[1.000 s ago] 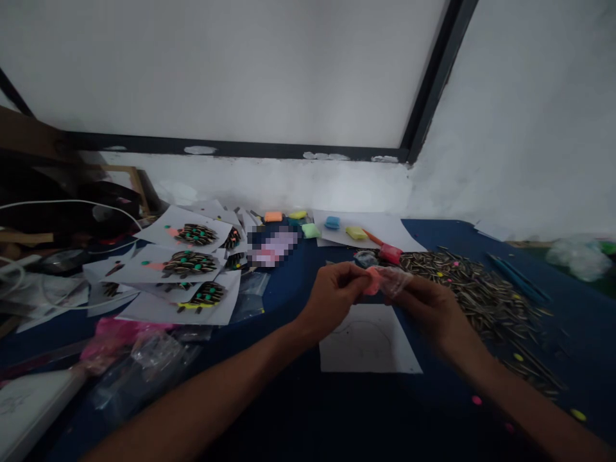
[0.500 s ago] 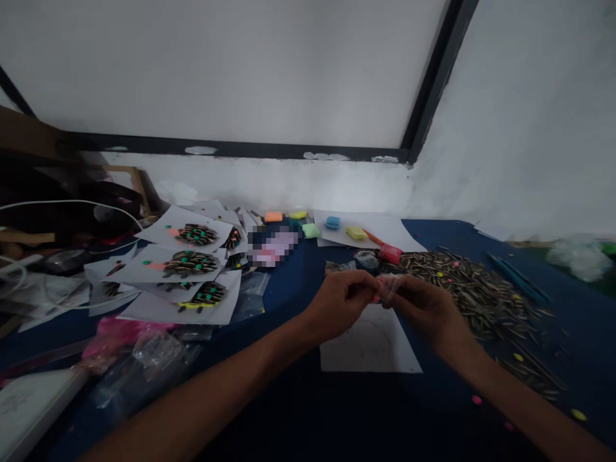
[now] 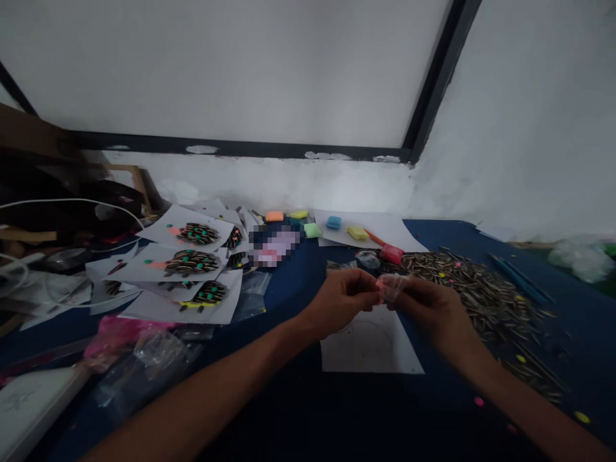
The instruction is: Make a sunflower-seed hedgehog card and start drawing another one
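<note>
Both hands [image 3: 385, 301] pinched shut, gripping pink clay piece [image 3: 387, 286]

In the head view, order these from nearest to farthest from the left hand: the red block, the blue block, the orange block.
From the left hand:
1. The red block, just beyond the hands, slightly right.
2. The blue block, farther back on the white paper.
3. The orange block, far back and to the left.

Craft workspace: seed pile [image 3: 481, 292], decorated paper sheets [image 3: 192, 263].
</note>
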A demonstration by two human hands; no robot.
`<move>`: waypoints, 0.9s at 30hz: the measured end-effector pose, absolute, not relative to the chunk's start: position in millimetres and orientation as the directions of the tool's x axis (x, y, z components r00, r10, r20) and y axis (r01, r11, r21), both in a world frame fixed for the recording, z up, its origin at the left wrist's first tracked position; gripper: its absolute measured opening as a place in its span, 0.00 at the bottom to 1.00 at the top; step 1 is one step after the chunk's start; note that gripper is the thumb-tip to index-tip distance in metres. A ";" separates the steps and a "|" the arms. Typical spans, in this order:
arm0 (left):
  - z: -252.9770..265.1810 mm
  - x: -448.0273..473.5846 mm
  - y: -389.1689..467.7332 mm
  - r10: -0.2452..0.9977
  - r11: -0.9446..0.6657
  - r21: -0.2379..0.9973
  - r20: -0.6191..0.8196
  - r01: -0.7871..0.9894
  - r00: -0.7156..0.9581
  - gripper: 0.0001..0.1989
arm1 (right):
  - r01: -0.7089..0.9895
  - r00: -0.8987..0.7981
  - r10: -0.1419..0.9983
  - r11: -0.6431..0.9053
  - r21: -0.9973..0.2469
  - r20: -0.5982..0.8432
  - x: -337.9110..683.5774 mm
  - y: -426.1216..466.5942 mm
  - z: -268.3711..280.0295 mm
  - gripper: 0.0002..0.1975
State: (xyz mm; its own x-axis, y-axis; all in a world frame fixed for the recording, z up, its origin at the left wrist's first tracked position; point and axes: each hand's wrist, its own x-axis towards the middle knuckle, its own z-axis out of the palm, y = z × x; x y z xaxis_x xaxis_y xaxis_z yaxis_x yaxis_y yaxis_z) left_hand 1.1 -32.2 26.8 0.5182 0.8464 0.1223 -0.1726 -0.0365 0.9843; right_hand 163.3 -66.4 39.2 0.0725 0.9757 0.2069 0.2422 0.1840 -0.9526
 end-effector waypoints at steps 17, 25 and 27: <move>27.0 -2.2 -28.6 0.838 -0.032 0.977 0.143 -0.213 0.527 0.07 | 0.258 -0.027 0.968 0.248 -0.934 0.250 169.5 -65.9 28.7 0.08; 27.8 -1.5 -30.7 0.855 0.059 0.986 0.031 -0.156 0.517 0.13 | 0.226 -0.025 0.952 0.301 -0.926 0.304 163.5 -69.6 26.2 0.10; 29.5 -1.6 -31.7 0.847 0.064 0.980 0.045 -0.187 0.529 0.12 | 0.248 -0.006 0.953 0.296 -0.923 0.304 163.9 -69.7 28.3 0.10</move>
